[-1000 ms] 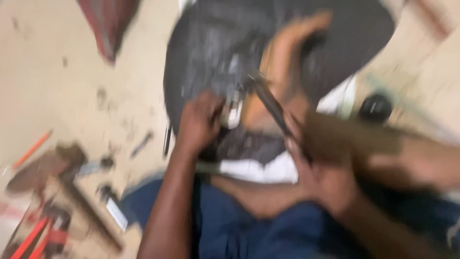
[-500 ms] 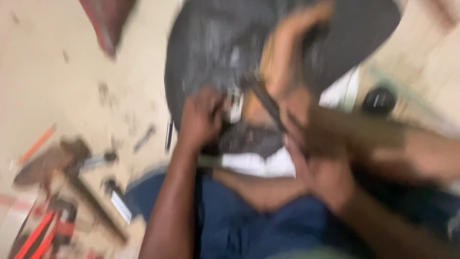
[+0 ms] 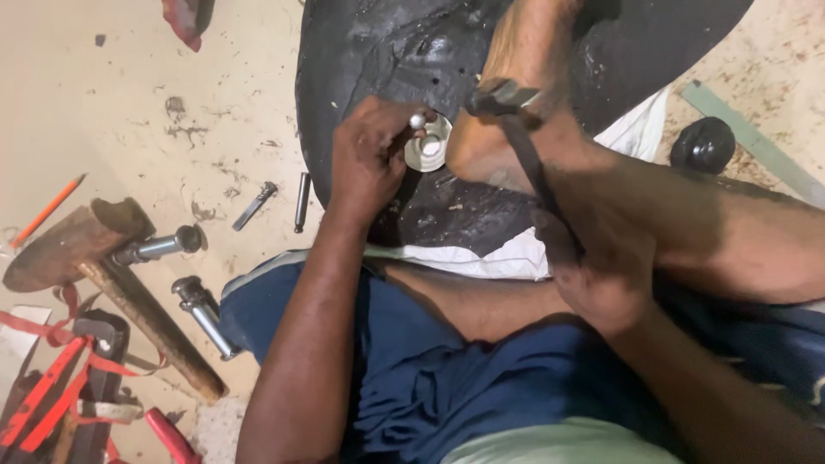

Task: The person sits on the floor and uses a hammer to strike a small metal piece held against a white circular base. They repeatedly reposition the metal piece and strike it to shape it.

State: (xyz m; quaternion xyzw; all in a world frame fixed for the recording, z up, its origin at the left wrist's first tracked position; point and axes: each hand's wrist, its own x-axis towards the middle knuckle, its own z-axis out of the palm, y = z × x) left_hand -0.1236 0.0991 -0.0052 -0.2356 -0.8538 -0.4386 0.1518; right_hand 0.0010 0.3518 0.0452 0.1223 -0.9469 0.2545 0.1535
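My left hand pinches a small metal pin against a silver round cup. The cup sits on a big black round piece lying on the floor. My right hand is closed on the dark handle of a small hammer, whose metal head hovers just right of the cup. My bare foot rests on the black piece, beside the cup and under the hammer head. Both forearms reach over my blue-clad lap.
To the left lie a large wooden-handled hammer, two steel bolts, two short pins, an orange pencil and red straps. A black knob and white cloth are on the right.
The earlier frames are blurred by motion; the picture is now sharp. The small hammer's head has shifted a little to the right, toward the foot. My left hand stays at the silver cup.
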